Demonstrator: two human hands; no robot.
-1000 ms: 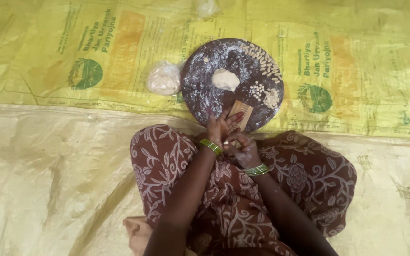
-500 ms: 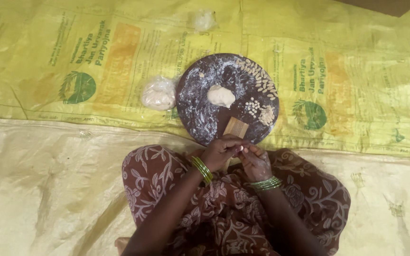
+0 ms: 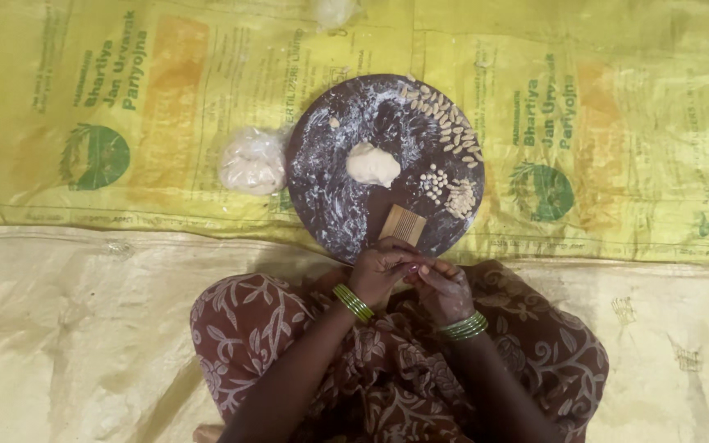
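Both hands, left hand [image 3: 383, 267] and right hand [image 3: 443, 287], are pinched together on something unseen; it could be dropped beside the floured board [image 3: 330, 197].

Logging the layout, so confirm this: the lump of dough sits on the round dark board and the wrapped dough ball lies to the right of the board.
Wrong side. In the head view the wrapped dough ball lies left of the round dark board; the lump of dough does sit on it.

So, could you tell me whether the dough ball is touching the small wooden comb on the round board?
Apart. The head view shows the dough ball near the board's centre and the comb at its near edge, with bare floured board between them.
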